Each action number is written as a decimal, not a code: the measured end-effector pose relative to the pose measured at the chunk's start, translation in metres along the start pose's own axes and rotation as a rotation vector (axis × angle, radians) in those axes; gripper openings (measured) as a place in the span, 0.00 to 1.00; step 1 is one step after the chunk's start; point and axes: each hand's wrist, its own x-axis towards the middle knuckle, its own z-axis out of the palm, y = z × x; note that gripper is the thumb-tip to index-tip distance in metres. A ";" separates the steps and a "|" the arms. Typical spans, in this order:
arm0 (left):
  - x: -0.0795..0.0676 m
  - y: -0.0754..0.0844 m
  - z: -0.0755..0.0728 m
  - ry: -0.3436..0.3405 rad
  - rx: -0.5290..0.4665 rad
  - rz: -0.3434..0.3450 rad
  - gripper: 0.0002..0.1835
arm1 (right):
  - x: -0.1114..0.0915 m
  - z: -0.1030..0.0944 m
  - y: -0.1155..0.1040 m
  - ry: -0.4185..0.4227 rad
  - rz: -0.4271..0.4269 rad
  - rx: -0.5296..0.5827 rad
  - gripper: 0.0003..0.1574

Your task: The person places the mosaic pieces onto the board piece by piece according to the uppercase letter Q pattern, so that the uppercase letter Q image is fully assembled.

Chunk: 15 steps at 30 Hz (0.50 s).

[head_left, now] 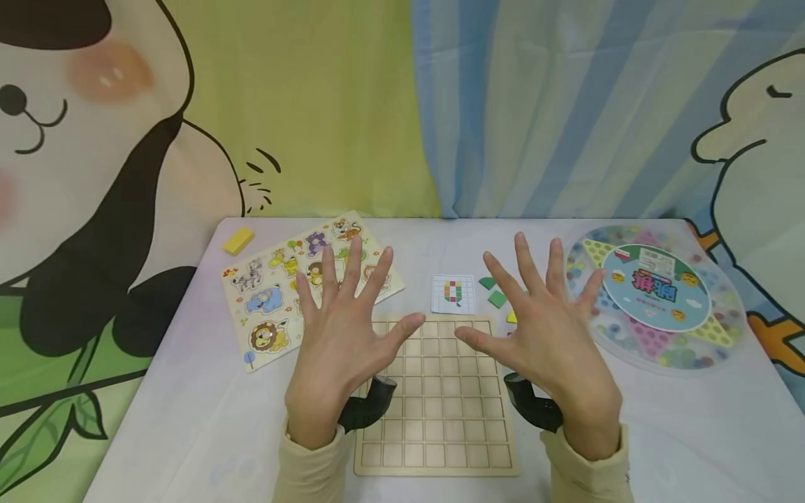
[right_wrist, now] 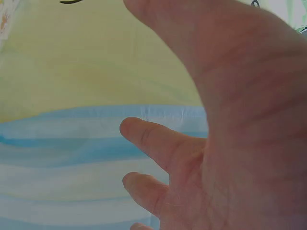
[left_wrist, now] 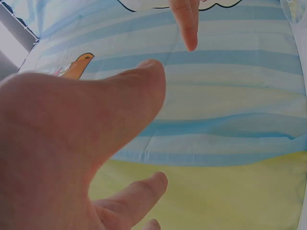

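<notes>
Pale wooden grid board (head_left: 443, 385) lying between left and right edges of white-covered table (head_left: 182, 433); small white patterned card (head_left: 453, 294) resting beyond board's far edge. I'm holding left hand (head_left: 342, 339) and right hand (head_left: 547, 325) raised, fingers splayed, released.

Cartoon-printed fabric (head_left: 314, 105) hangs behind a white table (head_left: 189, 426)

Room above grid board (head_left: 443, 405), puzzle (head_left: 283, 286) left, case (head_left: 657, 297) right
</notes>
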 end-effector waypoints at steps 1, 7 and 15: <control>0.000 0.000 0.000 -0.002 0.000 -0.001 0.46 | 0.000 0.000 0.000 -0.007 -0.002 0.000 0.60; 0.000 -0.001 -0.001 -0.006 0.000 0.005 0.46 | 0.002 0.001 -0.002 -0.048 -0.007 0.039 0.60; 0.000 0.001 0.000 0.000 0.003 0.029 0.46 | 0.004 0.002 -0.002 -0.042 -0.015 0.037 0.62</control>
